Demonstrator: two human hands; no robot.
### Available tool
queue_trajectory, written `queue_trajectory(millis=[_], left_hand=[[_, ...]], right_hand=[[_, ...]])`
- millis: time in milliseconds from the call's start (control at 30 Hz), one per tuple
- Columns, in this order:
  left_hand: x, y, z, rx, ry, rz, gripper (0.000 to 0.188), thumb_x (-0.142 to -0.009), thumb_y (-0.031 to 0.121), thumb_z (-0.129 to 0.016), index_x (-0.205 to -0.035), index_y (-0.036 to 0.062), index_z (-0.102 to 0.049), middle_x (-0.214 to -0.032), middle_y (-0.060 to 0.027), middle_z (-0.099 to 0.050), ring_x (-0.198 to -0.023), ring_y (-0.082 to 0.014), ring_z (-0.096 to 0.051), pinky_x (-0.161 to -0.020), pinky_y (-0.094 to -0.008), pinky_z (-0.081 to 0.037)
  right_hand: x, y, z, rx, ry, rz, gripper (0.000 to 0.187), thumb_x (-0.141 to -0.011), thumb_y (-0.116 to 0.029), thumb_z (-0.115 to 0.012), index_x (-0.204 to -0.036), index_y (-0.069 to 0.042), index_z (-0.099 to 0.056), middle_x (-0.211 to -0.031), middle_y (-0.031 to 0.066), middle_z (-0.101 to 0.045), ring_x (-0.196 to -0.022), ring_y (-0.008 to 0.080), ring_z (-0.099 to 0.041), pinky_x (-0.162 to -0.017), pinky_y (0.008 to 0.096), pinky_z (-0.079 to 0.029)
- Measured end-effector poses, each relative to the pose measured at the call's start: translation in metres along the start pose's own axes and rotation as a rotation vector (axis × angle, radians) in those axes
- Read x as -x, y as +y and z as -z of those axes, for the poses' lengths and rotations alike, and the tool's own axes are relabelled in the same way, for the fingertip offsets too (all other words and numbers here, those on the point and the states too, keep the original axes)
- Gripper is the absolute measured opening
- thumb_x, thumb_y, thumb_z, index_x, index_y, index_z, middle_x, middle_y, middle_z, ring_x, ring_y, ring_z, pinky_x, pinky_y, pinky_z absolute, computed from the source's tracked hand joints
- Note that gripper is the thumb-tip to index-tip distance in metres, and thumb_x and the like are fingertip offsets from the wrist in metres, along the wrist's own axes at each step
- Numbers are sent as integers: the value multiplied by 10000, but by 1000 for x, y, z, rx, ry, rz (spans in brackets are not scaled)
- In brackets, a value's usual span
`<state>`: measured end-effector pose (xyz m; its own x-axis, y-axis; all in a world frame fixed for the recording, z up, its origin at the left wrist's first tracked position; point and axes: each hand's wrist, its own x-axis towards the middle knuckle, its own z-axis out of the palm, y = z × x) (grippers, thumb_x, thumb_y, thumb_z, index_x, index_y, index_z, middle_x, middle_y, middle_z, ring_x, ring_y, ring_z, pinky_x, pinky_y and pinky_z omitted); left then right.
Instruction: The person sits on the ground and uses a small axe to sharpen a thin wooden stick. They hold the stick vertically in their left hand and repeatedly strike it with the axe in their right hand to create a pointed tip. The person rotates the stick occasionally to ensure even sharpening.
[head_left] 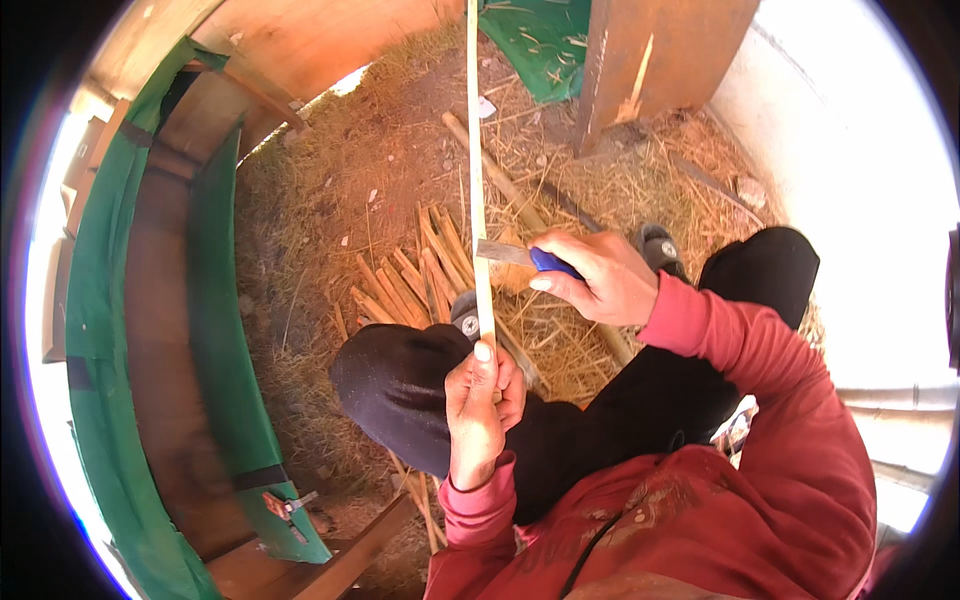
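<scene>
A long, thin, pale wooden strip (476,150) runs upward from my lap past the top of the view; wood or bamboo, I cannot tell which. My left hand (482,405) is closed around its lower end, thumb along the top, above my left knee. In my right hand (608,285) is a knife with a blue handle (552,263). Its broad, flat blade (505,252) points left and touches the strip a little beyond my left hand. The thumb and fingers of my right hand wrap the handle, hiding part of it.
Beyond my left knee lies a pile of split sticks (425,270). A long pole (510,185) crosses the straw-littered ground. A green-edged wooden bench (215,300) with a small clamp-like tool (285,505) stands left. A brown board (650,70) leans near the white wall (850,110).
</scene>
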<state>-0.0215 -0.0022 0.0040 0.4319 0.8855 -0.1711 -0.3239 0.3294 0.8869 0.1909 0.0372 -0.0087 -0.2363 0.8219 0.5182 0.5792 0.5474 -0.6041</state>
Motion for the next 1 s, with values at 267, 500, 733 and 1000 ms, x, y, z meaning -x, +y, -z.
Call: queue_trajectory(millis=[267,500,733,1000], left_hand=[[11,-19,4,231,-2,107,468,-1021,422,-322,-661,124,-332,-425,30,-237,-330,-65,-151,-324,-242,-127],[42,-48,-10,283,45,283,479,-1002,432,-385,-639,123,-338,-420,30,-237,-323,-73,-150,-317,-244,-137],[51,-54,-8,401,134,192,448,-1018,402,-347,-666,125,-367,-432,41,-225,-331,-69,-147,-326,-235,-142],[70,-56,1,279,66,175,467,-1023,414,-320,-640,147,-340,-405,38,-243,-305,-68,-143,-312,-244,-134]], right_hand=[[4,-1,-18,277,-45,68,251,-881,-320,-622,-948,-87,-557,-664,70,-557,-513,288,-578,-434,391,-442],[-30,74,2,668,148,-222,257,-954,-353,-501,-948,-96,-502,-506,71,-449,-404,268,-516,-357,393,-390],[-11,24,-13,230,73,-64,262,-942,-361,-527,-974,-102,-534,-625,85,-517,-437,237,-515,-396,386,-392],[-10,21,-20,277,157,140,291,-952,-392,-496,-815,-135,-501,-577,48,-511,-426,217,-515,-369,369,-381]])
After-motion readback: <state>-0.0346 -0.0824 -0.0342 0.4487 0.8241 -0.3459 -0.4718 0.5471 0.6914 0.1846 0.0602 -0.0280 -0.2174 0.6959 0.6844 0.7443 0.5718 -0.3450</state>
